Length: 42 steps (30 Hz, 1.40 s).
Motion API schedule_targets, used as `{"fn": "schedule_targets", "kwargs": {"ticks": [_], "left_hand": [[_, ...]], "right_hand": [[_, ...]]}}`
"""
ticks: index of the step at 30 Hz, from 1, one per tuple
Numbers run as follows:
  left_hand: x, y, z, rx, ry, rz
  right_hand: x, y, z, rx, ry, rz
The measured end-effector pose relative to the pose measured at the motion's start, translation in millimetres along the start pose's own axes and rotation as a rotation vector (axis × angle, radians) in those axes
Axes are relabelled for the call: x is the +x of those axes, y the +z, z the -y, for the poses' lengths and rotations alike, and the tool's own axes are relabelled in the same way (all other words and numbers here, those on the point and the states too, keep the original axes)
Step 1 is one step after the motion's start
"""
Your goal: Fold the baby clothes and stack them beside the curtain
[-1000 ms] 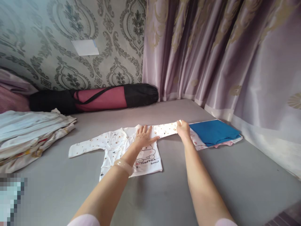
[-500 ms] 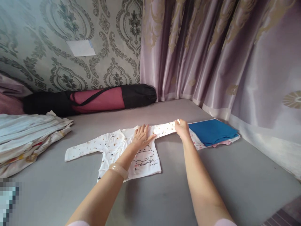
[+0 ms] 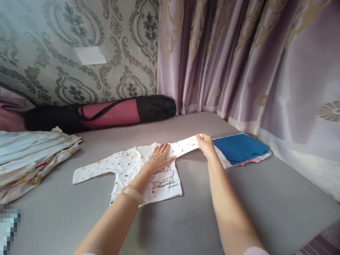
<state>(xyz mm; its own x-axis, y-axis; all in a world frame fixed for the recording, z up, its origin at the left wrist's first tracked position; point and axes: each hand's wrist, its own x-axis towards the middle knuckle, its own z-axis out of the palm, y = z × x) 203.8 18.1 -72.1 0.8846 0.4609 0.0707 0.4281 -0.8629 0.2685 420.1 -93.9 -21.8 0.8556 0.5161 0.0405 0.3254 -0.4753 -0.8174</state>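
Observation:
A small white long-sleeved shirt [image 3: 127, 168] lies spread on the grey sheet, with a printed car and lettering on its front and little patterns on its sleeves. My left hand [image 3: 159, 158] rests flat on the upper chest near the right-hand shoulder, fingers stretched out. Gripped at its cuff end by my right hand [image 3: 205, 144], the right-hand sleeve [image 3: 187, 144] is drawn out straight and slightly raised. The other sleeve [image 3: 92, 170] lies extended to the left. Part of the printed picture is hidden under my left hand and forearm.
Folded clothes with a blue piece on top [image 3: 241, 148] lie just right of my right hand. At the left is a pile of light-coloured clothes [image 3: 34, 152]. A long black and maroon bag [image 3: 111, 113] lies along the wall, and a curtain [image 3: 212, 56] hangs at the right.
The right-hand sleeve looks a little more lifted and taut in my right hand. My left hand has shifted very slightly and stays flat on the shirt.

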Motion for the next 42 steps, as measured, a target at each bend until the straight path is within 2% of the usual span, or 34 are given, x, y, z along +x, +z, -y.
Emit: {"fn": "schedule_targets", "kwargs": {"ticks": [3,6,9,12,14,16,18,20,25,28,31,36,38,42], "left_hand": [[4,-7.7,-2,0.0,-0.036,0.062],[8,-20.4,-6,-0.009,-0.072,0.139],[15,-33.9,-9,-0.004,-0.092,0.213],[23,-42.5,-11,0.013,-0.104,0.258],[27,-44.4,-11,0.01,-0.114,0.267],[29,-43.4,-10,-0.001,-0.124,0.262],[27,-40.2,-9,-0.027,-0.126,0.227],[24,-35.9,-7,-0.064,-0.117,0.165],[11,-31.0,0,-0.173,-0.07,0.039],[-4,-35.8,9,-0.195,-0.095,-0.035],[-30,-42.2,23,-0.209,-0.14,-0.108],[-81,-44.6,45,-0.245,-0.286,-0.275],[-96,-42.2,51,-0.244,-0.333,-0.342],[-105,-35.4,57,-0.266,-0.355,-0.378]], "right_hand": [[-8,1,16,0.273,-0.016,0.047],[-20,9,34,0.457,-0.134,0.068],[-37,26,49,0.565,-0.237,0.11],[-58,49,59,0.617,-0.294,0.235],[-70,62,63,0.632,-0.279,0.337],[-79,70,66,0.649,-0.193,0.427],[-82,71,68,0.675,-0.078,0.476],[-80,67,71,0.701,0.004,0.471],[-65,54,83,0.665,0.057,0.361],[-61,57,93,0.598,0.049,0.323],[-63,71,103,0.5,0.001,0.292],[-84,113,105,0.304,-0.147,0.26],[-96,129,100,0.27,-0.202,0.355],[-110,141,85,0.341,-0.252,0.7]]}}
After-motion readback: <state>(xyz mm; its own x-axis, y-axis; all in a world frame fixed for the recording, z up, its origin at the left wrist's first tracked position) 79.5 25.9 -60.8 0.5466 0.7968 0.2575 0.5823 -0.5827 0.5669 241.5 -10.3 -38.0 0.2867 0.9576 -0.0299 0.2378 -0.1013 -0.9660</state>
